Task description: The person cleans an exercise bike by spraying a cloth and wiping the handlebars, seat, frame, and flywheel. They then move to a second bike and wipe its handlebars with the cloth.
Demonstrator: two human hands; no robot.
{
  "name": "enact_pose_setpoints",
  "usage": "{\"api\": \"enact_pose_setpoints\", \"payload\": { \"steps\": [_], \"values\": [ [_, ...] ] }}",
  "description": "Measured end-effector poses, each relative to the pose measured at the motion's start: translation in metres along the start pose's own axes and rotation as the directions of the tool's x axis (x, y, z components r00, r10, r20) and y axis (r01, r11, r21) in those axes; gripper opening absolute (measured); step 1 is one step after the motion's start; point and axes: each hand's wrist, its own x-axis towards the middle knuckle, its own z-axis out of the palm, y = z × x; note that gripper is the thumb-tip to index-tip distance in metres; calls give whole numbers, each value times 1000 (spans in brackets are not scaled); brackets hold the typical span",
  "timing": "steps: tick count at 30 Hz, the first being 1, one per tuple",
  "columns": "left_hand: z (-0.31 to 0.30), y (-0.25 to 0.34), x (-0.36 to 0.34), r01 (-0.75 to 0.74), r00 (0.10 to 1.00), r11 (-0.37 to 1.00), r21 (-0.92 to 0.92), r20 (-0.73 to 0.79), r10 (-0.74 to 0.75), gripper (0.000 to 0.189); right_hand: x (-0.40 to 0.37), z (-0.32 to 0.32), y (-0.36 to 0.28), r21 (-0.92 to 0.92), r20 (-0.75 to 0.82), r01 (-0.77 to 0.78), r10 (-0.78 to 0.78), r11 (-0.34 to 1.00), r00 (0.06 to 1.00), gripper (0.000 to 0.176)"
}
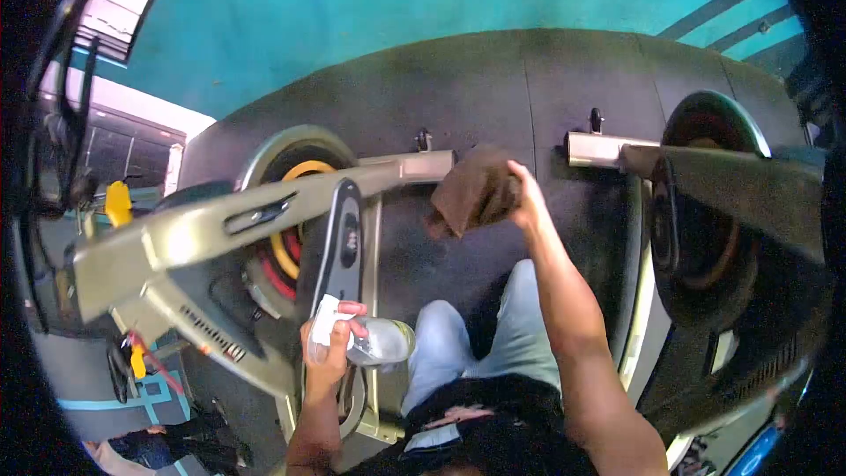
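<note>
My right hand (527, 201) is stretched forward and grips a brown cloth (471, 191) that hangs next to the end of a grey metal machine arm (264, 207). My left hand (330, 348) is held low on the left, closed around a clear spray bottle (374, 341) with a white nozzle, lying sideways in the hand. The bottle sits just beside a black padded upright of the machine (344, 242).
Gym machine arms reach in from both sides, each with weight plates: yellow and red ones (286, 251) on the left, a dark one (705, 203) on the right. A black rubber floor mat (493, 97) lies ahead, with teal floor beyond. My legs in jeans (476, 344) are below.
</note>
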Motion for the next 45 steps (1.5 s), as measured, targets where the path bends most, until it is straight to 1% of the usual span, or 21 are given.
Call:
{"api": "enact_pose_setpoints", "payload": {
  "steps": [1,5,6,7,10,12,13,17,18,21,22,24,25,27,31,34,37,39,41,43,45],
  "values": [
    [8,-10,17,35,999,999,21,19,-35,42,1,-7,-15,-52,-147,103,-109,993,983,49],
    [63,-44,75,199,979,978,60,-59,-196,30,61,-89,-41,195,-301,208,-143,958,943,45],
    [74,-59,83,238,970,971,30,-54,-236,27,70,-101,-41,88,-416,334,-270,939,868,45],
    [86,-72,91,277,960,961,1,-49,-277,25,98,-138,-38,74,-346,353,-308,933,887,51],
    [125,-86,117,120,966,958,-261,-189,-173,21,170,-176,-30,-30,-310,84,-89,996,947,57],
    [120,-92,134,208,971,977,43,-127,-201,24,209,-191,-15,-94,-343,-32,-2,995,939,61],
    [125,-93,147,217,962,976,6,-169,-213,22,222,-201,-9,-126,-371,-63,12,990,928,63],
    [128,-125,188,110,958,989,96,-277,-80,19,267,-251,9,-294,-492,-168,2,941,870,64],
    [121,-125,201,199,957,979,43,-225,-184,19,271,-265,16,-384,-536,-188,-53,904,842,66],
    [112,-140,238,183,964,977,111,-216,-156,19,278,-273,26,-113,-568,-175,81,978,819,67],
    [106,-146,249,154,971,976,154,-205,-120,18,261,-217,25,-468,-684,-62,-317,882,658,62],
    [101,-164,260,106,986,984,143,-143,-86,19,253,-208,13,-428,-705,-268,-133,863,697,64],
    [102,-165,264,232,967,967,101,-126,-219,20,248,-209,7,-380,-720,-320,-61,868,691,64],
    [103,-170,259,264,962,949,174,-117,-246,22,239,-226,7,-370,-552,-197,-45,908,832,64],
    [118,-233,235,336,934,938,87,-162,-320,22,247,-273,7,-498,-498,-179,-110,848,860,65],
    [121,-249,233,544,830,839,-20,-136,-541,18,231,-211,8,-281,-555,-141,-41,949,831,63],
    [126,-268,248,465,874,880,91,-203,-441,17,228,-223,4,-438,-610,-254,-77,862,789,63],
    [132,-278,264,412,891,907,86,-249,-380,16,230,-217,5,-486,-573,-203,-134,850,809,62],
    [134,-282,272,286,939,895,343,-288,-189,16,234,-221,8,-436,-582,-161,-141,885,801,61],
    [142,-289,271,357,898,896,266,-362,-250,18,232,-223,-2,-418,-567,-180,-101,891,817,57],
    [141,-301,269,298,930,911,284,-302,-210,19,234,-204,3,-277,-368,-25,-82,961,926,55]
  ]
}}
